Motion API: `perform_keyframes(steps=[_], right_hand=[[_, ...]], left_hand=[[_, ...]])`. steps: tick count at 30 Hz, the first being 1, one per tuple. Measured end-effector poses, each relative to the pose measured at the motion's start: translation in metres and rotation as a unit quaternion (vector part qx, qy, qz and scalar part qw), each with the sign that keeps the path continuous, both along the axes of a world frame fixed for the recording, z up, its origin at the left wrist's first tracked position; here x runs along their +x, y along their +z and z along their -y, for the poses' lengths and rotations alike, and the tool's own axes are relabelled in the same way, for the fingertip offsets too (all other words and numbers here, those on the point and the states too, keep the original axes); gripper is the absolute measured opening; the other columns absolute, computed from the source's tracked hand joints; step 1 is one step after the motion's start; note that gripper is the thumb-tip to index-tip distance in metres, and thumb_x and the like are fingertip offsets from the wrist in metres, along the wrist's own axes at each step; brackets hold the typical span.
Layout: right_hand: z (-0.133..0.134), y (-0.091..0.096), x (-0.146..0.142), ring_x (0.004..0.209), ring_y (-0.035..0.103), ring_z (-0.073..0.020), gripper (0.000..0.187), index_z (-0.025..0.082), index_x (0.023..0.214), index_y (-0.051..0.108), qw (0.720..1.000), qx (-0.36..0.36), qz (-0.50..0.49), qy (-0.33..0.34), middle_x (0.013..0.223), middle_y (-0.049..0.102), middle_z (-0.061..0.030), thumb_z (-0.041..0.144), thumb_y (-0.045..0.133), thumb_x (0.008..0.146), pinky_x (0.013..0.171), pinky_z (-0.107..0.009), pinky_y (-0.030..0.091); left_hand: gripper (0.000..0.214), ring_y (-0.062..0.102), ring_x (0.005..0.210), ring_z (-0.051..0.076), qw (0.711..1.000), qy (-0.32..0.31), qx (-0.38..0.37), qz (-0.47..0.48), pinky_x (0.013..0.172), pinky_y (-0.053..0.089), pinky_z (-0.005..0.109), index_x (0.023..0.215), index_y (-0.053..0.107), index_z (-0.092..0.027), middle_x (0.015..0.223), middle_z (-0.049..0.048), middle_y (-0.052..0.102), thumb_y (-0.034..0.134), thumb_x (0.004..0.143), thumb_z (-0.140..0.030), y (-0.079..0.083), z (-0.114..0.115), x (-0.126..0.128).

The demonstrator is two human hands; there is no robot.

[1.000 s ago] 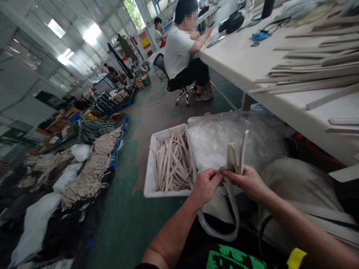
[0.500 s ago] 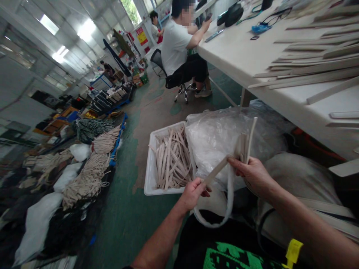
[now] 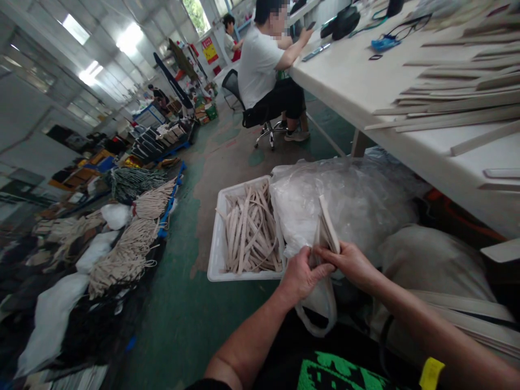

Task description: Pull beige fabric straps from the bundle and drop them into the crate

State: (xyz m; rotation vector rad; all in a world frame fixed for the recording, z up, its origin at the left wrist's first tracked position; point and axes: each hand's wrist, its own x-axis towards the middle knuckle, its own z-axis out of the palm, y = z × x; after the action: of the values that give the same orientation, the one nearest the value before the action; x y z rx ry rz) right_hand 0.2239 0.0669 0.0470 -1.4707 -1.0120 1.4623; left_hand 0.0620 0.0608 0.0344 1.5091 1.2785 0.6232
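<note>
My left hand (image 3: pixel 303 275) and my right hand (image 3: pixel 350 262) meet in front of my lap, both closed on one pale beige fabric strap (image 3: pixel 326 226). Its folded layers and a free end stick up above the fingers. Below the hands the rest of the strap hangs in a loop towards my dark shirt. Just left of my left hand stands a white plastic crate (image 3: pixel 214 260), filled with loose beige straps (image 3: pixel 252 230). Behind both hands lies a large clear plastic bag (image 3: pixel 345 184). My fingertips partly hide the gripped section.
A white table (image 3: pixel 345 81) with many beige straps (image 3: pixel 459 103) reaches in from the right. A person (image 3: pixel 260 70) sits at its far side, holding a phone. Strap bundles (image 3: pixel 122 254) and white sacks (image 3: pixel 57 325) lie on the left. A stuffed beige sack (image 3: pixel 434 265) is at my right.
My hands have come together; the left moved right and the right moved left. The stretch of strap between them is now folded up, and the hanging loop has become narrower.
</note>
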Motion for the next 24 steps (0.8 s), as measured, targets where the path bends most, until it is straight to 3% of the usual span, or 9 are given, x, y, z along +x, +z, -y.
perform_keyframes(steps=[4, 8, 16, 20, 24], right_hand=[[-0.003, 0.001, 0.006, 0.042, 0.039, -0.0110, 0.044, 0.022, 0.060, 0.060, 0.999, 0.008, 0.033, -0.032, 0.041, 0.048, 0.0054, 0.062, 0.076, 0.062, 0.042, -0.026, 0.033], [-0.005, 0.002, 0.009, 0.039, 0.036, -0.0105, 0.047, 0.023, 0.064, 0.059, 0.997, 0.014, 0.044, -0.058, 0.040, 0.043, 0.0077, 0.066, 0.076, 0.063, 0.039, -0.025, 0.029], [0.001, 0.005, 0.003, 0.042, 0.037, -0.0102, 0.055, 0.022, 0.061, 0.058, 1.000, 0.010, 0.012, -0.025, 0.045, 0.044, 0.0067, 0.068, 0.085, 0.049, 0.040, -0.026, 0.030], [-0.002, 0.010, 0.010, 0.044, 0.038, -0.0111, 0.052, 0.022, 0.067, 0.059, 0.992, -0.008, 0.000, -0.123, 0.046, 0.046, 0.0060, 0.061, 0.089, 0.050, 0.041, -0.027, 0.030], [-0.011, 0.011, 0.021, 0.048, 0.043, -0.0115, 0.048, 0.020, 0.070, 0.062, 0.973, -0.036, -0.039, -0.224, 0.056, 0.056, 0.0022, 0.049, 0.092, 0.045, 0.042, -0.027, 0.033]], left_hand=[[0.030, 0.050, 0.068, 0.015, 0.998, -0.037, -0.001, -0.046, 0.066, 0.038, 0.028, 0.079, 0.052, -0.022, 0.068, -0.0041, 0.052, 0.060, 0.088, -0.049, 0.000, -0.001, -0.002], [0.029, 0.049, 0.063, 0.014, 0.998, -0.052, -0.018, -0.013, 0.064, 0.039, 0.028, 0.074, 0.046, -0.023, 0.063, -0.0050, 0.050, 0.059, 0.088, -0.044, 0.001, 0.000, -0.008], [0.031, 0.055, 0.070, 0.014, 0.996, -0.002, -0.078, 0.043, 0.068, 0.046, 0.026, 0.093, 0.065, -0.018, 0.073, -0.0032, 0.059, 0.071, 0.084, -0.047, -0.012, 0.003, 0.001], [0.036, 0.053, 0.066, 0.013, 0.991, -0.026, -0.117, 0.063, 0.064, 0.044, 0.026, 0.086, 0.065, -0.018, 0.069, -0.0021, 0.059, 0.069, 0.083, -0.054, -0.018, 0.006, -0.001], [0.047, 0.057, 0.067, 0.014, 0.983, -0.015, -0.157, 0.099, 0.066, 0.045, 0.027, 0.084, 0.067, -0.015, 0.075, 0.0033, 0.066, 0.057, 0.087, -0.061, -0.020, 0.000, -0.036]])
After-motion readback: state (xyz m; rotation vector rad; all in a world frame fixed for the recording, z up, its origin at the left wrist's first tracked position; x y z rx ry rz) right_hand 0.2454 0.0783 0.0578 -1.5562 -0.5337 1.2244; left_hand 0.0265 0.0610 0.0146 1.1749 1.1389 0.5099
